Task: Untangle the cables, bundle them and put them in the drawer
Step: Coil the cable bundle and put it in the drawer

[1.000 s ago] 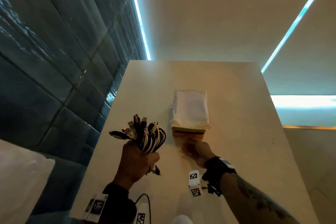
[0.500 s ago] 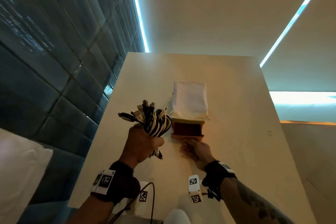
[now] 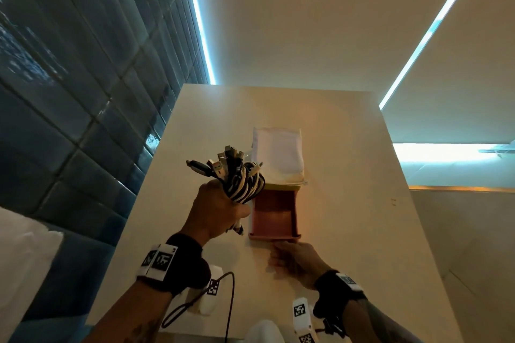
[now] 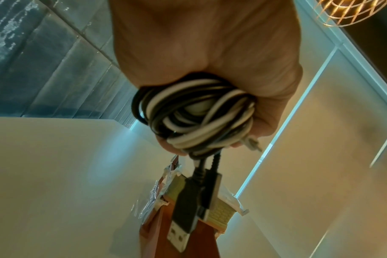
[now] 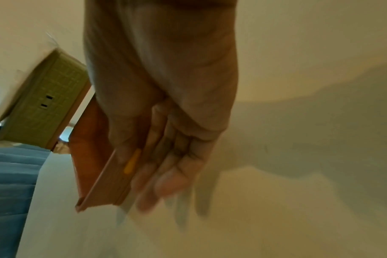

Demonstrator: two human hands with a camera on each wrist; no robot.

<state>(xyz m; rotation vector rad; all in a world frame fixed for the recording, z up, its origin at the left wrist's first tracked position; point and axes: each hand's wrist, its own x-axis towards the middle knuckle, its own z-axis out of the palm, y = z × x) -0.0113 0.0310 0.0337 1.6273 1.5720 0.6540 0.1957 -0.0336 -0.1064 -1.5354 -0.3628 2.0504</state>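
- Two hands are in view above a pale table (image 3: 348, 147), each wrist wearing a black strap with printed markers.
- Nearest, the right hand (image 3: 296, 260) lies low at the front edge of the drawer (image 3: 274, 220); its fingers (image 5: 166, 183) reach along the drawer's front panel, but the wrist view is blurred, so I cannot tell whether they grip it or only touch it.
- Just to the left and raised, the left hand (image 3: 216, 213) is fisted tightly round the cables (image 3: 242, 181), a coiled bundle of black and white cords with plugs fanning out of the top.
- From the left wrist view, a black USB plug (image 4: 182, 221) hangs below the fist over the drawer.
- The reddish drawer stands pulled out toward the person, its inside exposed.
- Behind it sits the yellowish drawer box (image 5: 42, 106), with a white cloth (image 3: 277, 154) lying on top.
- Farthest left, a dark blue tiled wall (image 3: 69, 92) borders the table.
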